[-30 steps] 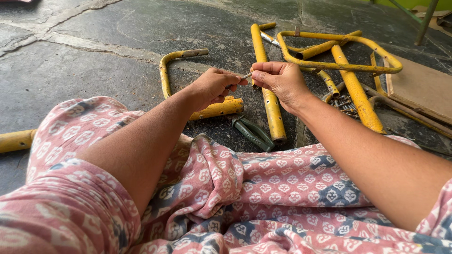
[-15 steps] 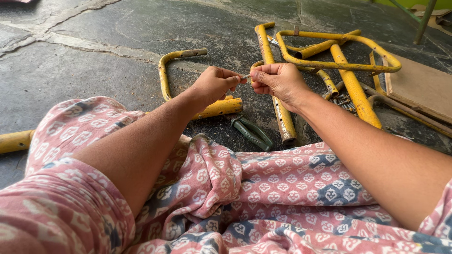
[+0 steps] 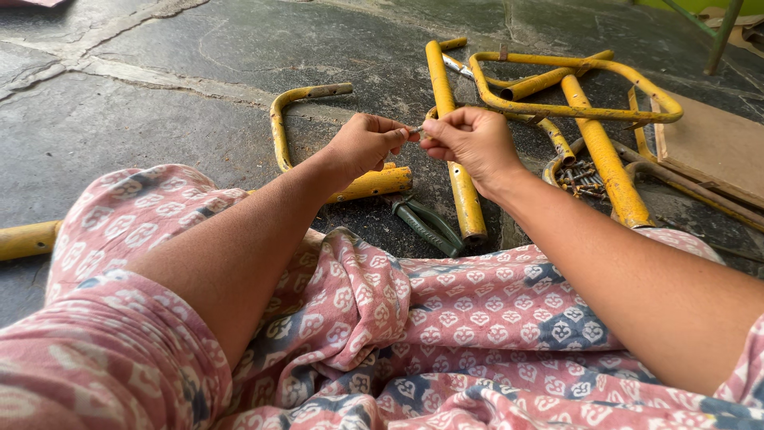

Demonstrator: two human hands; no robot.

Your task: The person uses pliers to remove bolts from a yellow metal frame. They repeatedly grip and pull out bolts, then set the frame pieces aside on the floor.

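Above the pink patterned lap, left hand [image 3: 368, 145] and right hand [image 3: 471, 142] pinch shut on a small metal screw [image 3: 419, 129], green-handled pliers [image 3: 427, 223] at six o'clock.

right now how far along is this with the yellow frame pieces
Done: yellow tubes lie loose and apart on the stone floor, screws piled beside them. In hand: left hand and right hand pinch one small fastener. Left: green-handled pliers lie unused; wooden board untouched.
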